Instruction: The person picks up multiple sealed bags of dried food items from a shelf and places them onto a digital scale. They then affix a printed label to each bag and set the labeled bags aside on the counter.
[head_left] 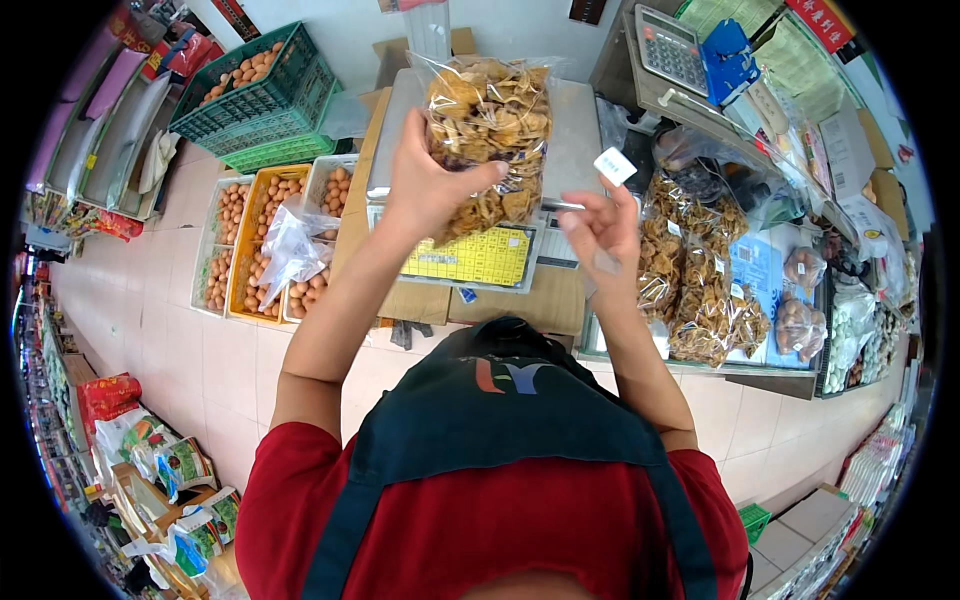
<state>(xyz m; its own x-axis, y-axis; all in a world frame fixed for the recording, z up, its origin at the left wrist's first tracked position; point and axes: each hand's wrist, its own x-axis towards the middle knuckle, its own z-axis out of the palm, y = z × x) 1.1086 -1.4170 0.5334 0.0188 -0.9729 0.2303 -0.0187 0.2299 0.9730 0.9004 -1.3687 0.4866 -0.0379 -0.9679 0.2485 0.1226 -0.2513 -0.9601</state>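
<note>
My left hand [440,180] grips a clear plastic bag of dried brown mushrooms [495,125] by its left side, thumb across the front. The bag is tilted over a scale with a metal platform [572,120] and a yellow key panel [470,256]. To the right of the bag, apart from it, is my right hand [607,235], fingers partly curled. A small white label [614,166] is held at its fingertips, perhaps only stuck to one. Beyond that hand lie more filled bags of dried mushrooms [700,290].
Egg crates [262,300] stand on the floor at the left, with green baskets [290,100] of eggs behind. A shelf at the upper right carries a calculator [668,48]. Bagged goods [800,325] lie at the right. Packages [190,470] stand at the lower left.
</note>
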